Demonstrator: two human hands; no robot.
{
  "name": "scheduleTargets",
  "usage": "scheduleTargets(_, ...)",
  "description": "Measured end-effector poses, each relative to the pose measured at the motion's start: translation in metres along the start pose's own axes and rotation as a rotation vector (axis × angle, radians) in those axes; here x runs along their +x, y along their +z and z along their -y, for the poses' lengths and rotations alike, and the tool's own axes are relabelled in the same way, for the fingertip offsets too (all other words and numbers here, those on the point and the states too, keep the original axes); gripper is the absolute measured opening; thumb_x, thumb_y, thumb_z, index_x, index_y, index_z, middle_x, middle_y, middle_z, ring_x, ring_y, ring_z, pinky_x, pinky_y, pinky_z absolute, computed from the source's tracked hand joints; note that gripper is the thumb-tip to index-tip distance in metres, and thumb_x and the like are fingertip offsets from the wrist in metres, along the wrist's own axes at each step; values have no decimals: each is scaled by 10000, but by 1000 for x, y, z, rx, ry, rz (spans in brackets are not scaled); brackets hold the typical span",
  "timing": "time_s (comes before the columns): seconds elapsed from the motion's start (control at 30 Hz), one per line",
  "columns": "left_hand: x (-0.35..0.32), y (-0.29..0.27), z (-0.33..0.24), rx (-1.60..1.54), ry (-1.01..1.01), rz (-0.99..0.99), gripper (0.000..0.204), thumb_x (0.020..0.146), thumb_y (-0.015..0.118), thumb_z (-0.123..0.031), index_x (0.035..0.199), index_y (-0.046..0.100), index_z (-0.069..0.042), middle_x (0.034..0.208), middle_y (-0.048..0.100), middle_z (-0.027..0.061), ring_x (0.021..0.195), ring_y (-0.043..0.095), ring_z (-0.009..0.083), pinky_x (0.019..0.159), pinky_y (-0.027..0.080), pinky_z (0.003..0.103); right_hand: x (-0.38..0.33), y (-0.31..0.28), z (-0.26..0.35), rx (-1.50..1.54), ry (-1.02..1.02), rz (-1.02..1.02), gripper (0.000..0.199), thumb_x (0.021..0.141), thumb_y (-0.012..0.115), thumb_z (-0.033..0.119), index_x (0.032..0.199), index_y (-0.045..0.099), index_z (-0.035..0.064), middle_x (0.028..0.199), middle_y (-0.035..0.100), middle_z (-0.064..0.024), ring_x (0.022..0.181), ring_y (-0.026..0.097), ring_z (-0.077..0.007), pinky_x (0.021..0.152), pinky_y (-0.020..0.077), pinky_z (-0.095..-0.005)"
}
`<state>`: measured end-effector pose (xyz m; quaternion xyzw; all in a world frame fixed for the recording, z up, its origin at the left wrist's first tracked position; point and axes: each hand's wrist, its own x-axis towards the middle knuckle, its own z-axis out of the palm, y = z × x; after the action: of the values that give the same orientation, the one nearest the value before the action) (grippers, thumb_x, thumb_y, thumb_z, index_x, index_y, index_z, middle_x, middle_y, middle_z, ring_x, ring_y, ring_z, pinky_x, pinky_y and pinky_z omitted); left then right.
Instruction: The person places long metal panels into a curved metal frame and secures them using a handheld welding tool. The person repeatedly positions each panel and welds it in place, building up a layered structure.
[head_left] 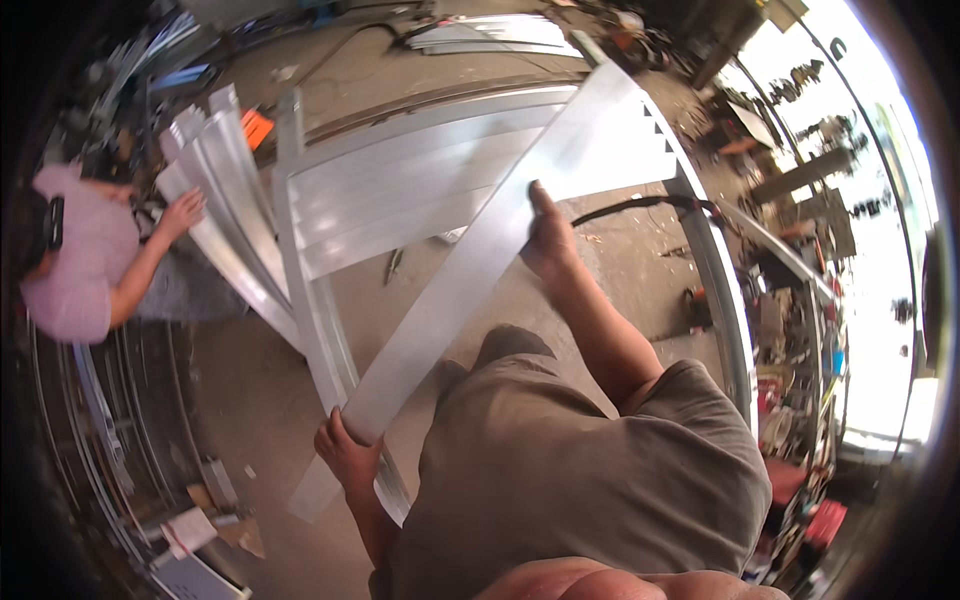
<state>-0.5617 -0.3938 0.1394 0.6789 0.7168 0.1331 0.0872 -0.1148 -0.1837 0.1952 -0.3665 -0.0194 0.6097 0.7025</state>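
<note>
A grey-brown shirt (585,460) fills the foreground of my remote feed, where two bare hands grasp a long silver slat (455,285). I see the left hand (348,450) clasped around it near its lower end and the right hand (552,238) gripping its right edge farther up, thumb on top. The slat slants across a metal frame (722,285), from the near end of the left rail to the far right corner; I cannot tell whether the two touch. Broad panels (400,180) span the frame's far end, and a black cable (640,202) reaches its right rail. Outside the left rail, a co-worker in pink (90,245) rests a hand on stacked metal strips (230,190) near an orange object (257,128).
</note>
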Motion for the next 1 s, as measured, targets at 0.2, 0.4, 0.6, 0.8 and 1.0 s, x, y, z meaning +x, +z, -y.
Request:
scheduleTargets(0.2, -4, 12, -28, 47, 14, 76, 1048, 560, 952, -241, 1470, 450, -103, 1353, 510, 184, 1293, 467, 426, 1103, 381, 562, -18, -35, 35, 120, -42, -5, 488, 1038, 619, 285, 1441, 455, 64, 1367, 575, -97, 1239, 568, -274, 1061, 482, -461)
scheduleTargets(0.4, 9, 22, -92, 106, 124, 97, 1041, 547, 953, -237, 1462, 471, -117, 1332, 517, 151, 1281, 482, 393, 1108, 380, 552, 0, -113, 90, 184, -55, -132, 471, 1047, 609, 331, 1395, 522, 26, 1327, 635, -118, 1195, 617, -271, 1067, 492, -435)
scheduleTargets(0.6, 23, 39, -189, 269, 300, 92, 1065, 523, 958, -256, 1471, 483, -158, 1291, 529, 131, 1238, 509, 364, 1134, 366, 544, 36, -220, 155, 244, -24, -463, 630, 1041, 578, 456, 1492, 450, 35, 1529, 496, -142, 1329, 528, -329, 1142, 422, -515)
scheduleTargets(0.8, 47, 56, -261, 354, 341, 96, 1056, 546, 955, -263, 1486, 478, -188, 1314, 532, 114, 1250, 504, 354, 1168, 338, 539, 73, -289, 194, 308, 59, -525, 605, 1027, 598, 481, 1450, 509, 59, 1467, 555, -146, 1288, 563, -318, 1132, 434, -517)
scheduleTargets(1.0, 92, 78, -311, 365, 349, 130, 1024, 583, 952, -267, 1489, 480, -202, 1329, 533, 100, 1296, 477, 334, 1192, 305, 527, 127, -321, 226, 358, 72, -496, 630, 1036, 580, 479, 1431, 509, -6, 1499, 533, -167, 1355, 523, -323, 1210, 350, -474)
